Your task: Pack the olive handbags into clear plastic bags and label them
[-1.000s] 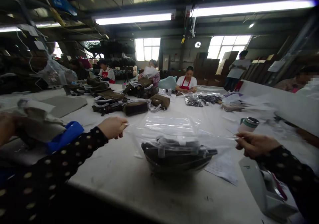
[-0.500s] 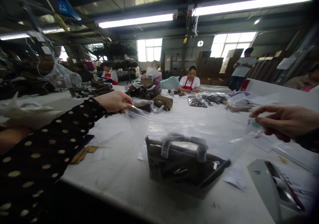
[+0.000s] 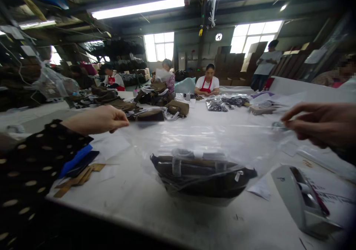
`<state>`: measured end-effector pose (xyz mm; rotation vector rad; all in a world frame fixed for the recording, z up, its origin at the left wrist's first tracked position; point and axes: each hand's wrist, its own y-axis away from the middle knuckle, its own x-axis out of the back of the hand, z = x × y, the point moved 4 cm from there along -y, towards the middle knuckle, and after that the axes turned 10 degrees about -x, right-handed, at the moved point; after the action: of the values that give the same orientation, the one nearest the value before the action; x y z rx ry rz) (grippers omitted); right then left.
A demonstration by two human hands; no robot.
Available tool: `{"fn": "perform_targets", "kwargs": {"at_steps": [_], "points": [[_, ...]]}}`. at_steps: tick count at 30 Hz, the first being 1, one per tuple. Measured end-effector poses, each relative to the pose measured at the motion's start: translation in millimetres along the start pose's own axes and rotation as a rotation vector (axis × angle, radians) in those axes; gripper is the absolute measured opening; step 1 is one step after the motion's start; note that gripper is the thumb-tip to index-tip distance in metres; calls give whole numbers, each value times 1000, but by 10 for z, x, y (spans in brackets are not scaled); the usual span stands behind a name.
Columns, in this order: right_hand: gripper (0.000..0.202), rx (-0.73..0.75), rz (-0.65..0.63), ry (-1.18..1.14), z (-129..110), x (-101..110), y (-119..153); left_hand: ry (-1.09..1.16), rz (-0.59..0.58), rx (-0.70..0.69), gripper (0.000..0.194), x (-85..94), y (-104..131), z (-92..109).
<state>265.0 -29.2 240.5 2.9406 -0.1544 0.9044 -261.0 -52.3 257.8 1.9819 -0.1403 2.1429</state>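
Observation:
A dark handbag (image 3: 203,176) with wrapped handles stands inside a clear plastic bag (image 3: 194,135) near the front of the white table. My left hand (image 3: 107,119) pinches the upper left corner of the plastic, fingers closed. On the right, my right hand (image 3: 314,124) grips the opposite upper corner between thumb and fingers. The plastic's top edge is stretched between both hands, above and behind the handbag.
A grey tape dispenser (image 3: 303,201) sits at the right front. Brown pieces (image 3: 75,179) and a blue item (image 3: 75,159) lie at the left. More bags (image 3: 178,108) are piled farther back. People (image 3: 207,83) are across the table.
My left hand has moved left and the plastic's top edge is now stretched straighter. The handbag's handles look lower and flatter under the film. The view has shifted slightly.

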Motion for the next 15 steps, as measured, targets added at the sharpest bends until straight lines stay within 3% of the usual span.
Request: {"fn": "perform_targets", "kwargs": {"at_steps": [2,3,6,8,10,11,12,13,15], "points": [[50,-127,-247,133,-33,-176,122,30,-68,45,32,-43,27,-37],[53,-145,-266,140,-40,-218,165,57,-70,57,33,-57,27,-68],[64,-51,-52,-74,111,-216,172,214,48,78,44,-128,3,-244],[87,28,2,-321,442,-292,105,456,194,66,55,-286,-23,-395],[116,41,-59,-531,884,-527,-8,845,412,-11,74,-555,-57,-498],[116,-10,-58,-567,1115,-685,-72,1056,530,-92,87,-722,-82,-509],[114,-44,-86,-579,1304,-868,-131,1223,576,-128,98,-933,-123,-492],[109,-39,-109,-609,1437,-1049,-180,1361,520,-122,105,-1181,-189,-432],[83,-13,-144,-630,1563,-1373,-257,1422,477,-122,103,-1608,-340,-236]]}}
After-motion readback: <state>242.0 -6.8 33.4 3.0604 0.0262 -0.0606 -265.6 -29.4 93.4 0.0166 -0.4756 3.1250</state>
